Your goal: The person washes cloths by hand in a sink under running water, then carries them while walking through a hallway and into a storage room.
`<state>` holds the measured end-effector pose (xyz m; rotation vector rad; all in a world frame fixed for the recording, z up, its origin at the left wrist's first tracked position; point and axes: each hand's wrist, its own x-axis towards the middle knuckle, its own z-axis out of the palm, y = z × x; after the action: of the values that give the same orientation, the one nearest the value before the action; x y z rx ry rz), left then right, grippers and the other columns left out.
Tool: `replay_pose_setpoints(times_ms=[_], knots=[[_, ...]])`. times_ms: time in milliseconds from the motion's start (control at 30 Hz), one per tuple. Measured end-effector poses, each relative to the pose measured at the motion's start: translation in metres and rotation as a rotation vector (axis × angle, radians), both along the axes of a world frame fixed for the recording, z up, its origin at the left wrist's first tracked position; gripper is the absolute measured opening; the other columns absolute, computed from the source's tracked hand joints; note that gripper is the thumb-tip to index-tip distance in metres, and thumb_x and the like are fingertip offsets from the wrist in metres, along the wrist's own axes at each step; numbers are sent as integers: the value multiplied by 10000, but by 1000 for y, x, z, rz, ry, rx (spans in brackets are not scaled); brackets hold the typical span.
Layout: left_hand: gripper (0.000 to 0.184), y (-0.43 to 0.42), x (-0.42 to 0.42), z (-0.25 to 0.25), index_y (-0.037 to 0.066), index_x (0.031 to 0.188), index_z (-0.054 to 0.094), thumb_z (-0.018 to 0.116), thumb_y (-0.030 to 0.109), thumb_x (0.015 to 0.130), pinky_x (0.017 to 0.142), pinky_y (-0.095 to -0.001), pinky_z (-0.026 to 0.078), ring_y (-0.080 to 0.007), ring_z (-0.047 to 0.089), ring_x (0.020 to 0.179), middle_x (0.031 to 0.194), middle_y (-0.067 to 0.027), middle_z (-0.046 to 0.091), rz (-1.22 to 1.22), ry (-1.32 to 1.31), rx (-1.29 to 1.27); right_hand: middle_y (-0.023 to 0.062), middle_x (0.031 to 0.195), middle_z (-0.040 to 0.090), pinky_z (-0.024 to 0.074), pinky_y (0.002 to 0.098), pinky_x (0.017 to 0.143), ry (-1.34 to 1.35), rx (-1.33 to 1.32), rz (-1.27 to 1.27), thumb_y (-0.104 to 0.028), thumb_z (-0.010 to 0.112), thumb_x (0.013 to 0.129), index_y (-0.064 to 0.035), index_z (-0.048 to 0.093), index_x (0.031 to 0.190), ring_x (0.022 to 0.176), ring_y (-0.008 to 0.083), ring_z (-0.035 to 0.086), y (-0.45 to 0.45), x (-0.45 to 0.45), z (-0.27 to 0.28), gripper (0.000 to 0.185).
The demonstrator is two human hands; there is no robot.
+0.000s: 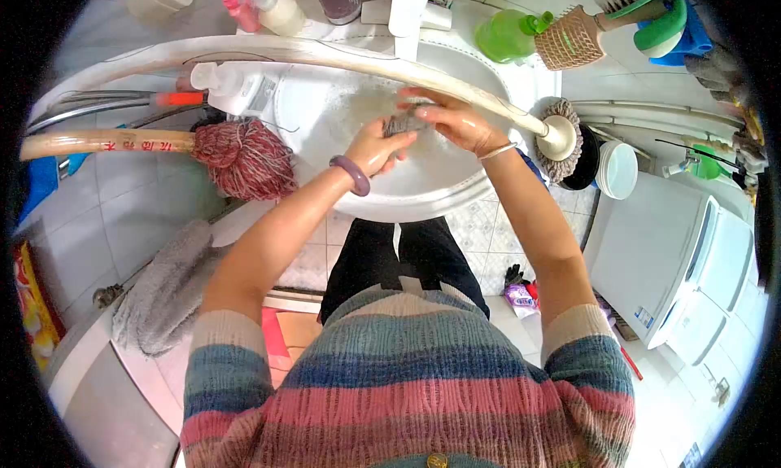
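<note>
Over the white sink basin [443, 187], both my hands meet around a small, wet-looking grey wad [403, 122]; I cannot make out whether it is cloth or a scouring pad. My left hand [376, 148], below a purple bangle [351, 175], is closed around its lower left side. From the right, my right hand [462, 126], with a silver bangle [498, 150] at the wrist, presses thumb and fingers on it. The skin looks wet. Suds or cloudy water lie in the basin, and the white faucet [407, 16] stands behind it.
A long pale pole [325, 54] arches across the sink. At left hangs a red-and-white string mop [246, 159] near a white pump bottle [236, 88]. A green bottle [506, 37] and a woven brush holder [569, 41] stand back right. A white washing machine [651, 260] is at right.
</note>
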<state>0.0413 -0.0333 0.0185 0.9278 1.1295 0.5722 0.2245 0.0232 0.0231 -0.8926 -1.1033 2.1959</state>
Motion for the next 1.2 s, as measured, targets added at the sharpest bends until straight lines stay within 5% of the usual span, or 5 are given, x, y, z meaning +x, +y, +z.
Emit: replay_pose_setpoints(times_ms=[100,367,700,933,1200], knots=[[314,-7,2,24,59,1056,503,528,307,866,386,-188,270,-80,382,441,671,-39,493,69,-787,-540,170,1214,477,432,402,914,269,-47,-53,-190,601,796,15,423,1220,1125,304,474,-5,-11,11,503],[329,-10,3,26,12,1045,495,641,113,768,597,-265,458,-172,587,751,891,-65,571,-182,-251,-404,39,721,563,444,244,621,-142,142,-193,-130,530,838,-6,598,955,680,119,534,-16,-31,35,184],[225,-6,8,6,-3,998,521,448,-22,785,734,-297,487,-197,568,844,890,-91,547,740,-792,-351,72,646,556,445,298,569,-147,1024,-205,-65,666,717,-25,606,667,578,203,528,-47,-66,65,88],[190,5,32,19,-38,865,575,408,-18,776,682,-287,478,-188,572,751,861,-118,607,998,-307,236,-3,524,332,411,295,642,469,-417,-987,-270,432,918,-94,403,681,548,141,402,-47,-72,26,296],[55,-5,25,53,63,580,565,564,23,542,616,-340,481,-222,554,668,681,-37,549,137,233,1355,-44,498,341,355,215,440,426,-958,-460,-268,455,903,-125,419,659,435,82,356,-31,-67,13,285]])
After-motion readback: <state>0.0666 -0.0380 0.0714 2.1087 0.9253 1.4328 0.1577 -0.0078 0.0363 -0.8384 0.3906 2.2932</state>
